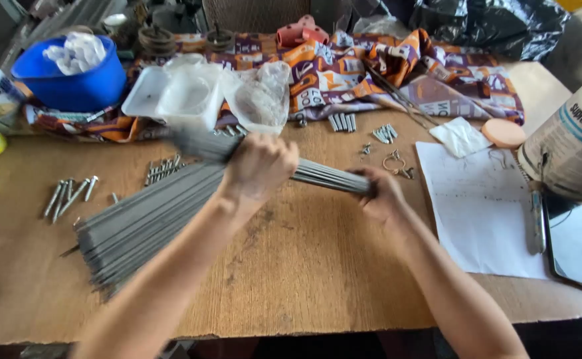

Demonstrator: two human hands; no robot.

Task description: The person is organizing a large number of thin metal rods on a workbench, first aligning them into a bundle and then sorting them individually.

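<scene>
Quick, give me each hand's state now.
Left hand: closed around a bundle of thin grey rods.
Right hand: closed on the same bundle's end.

bare tabletop (304, 266) between the forearms; heap of grey rods (138, 226) blocks the left, paper sheet (484, 213) the right.

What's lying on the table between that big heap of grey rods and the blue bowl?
In the head view, loose screws lie on the bare wood between the heap of grey rods and the blue bowl, along with an edge of the patterned cloth.
</scene>
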